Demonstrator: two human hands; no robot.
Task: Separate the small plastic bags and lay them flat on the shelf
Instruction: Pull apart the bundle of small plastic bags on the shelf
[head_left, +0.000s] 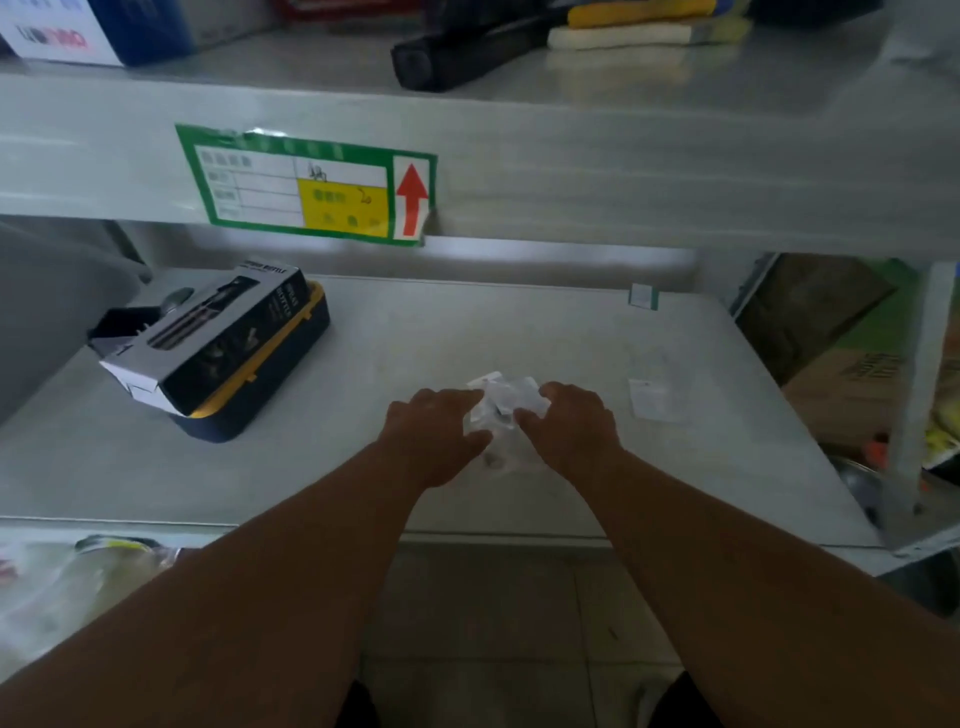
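A crumpled bunch of small clear plastic bags (503, 410) lies on the grey metal shelf (415, 332) near its front middle. My left hand (434, 434) pinches the bunch from the left between fingers and thumb. My right hand (574, 423) pinches it from the right. Both hands sit low on the shelf surface with the bags between them. One small flat clear bag (652, 397) lies apart on the shelf, to the right of my right hand. What is inside the bags is too blurred to tell.
A dark boxed bottle (208, 343) rests on a navy and yellow case (270, 384) at the shelf's left. The upper shelf beam with a green label (306, 189) hangs overhead. Cardboard boxes (841, 395) stand to the right. A small tag (643, 297) sits at the back.
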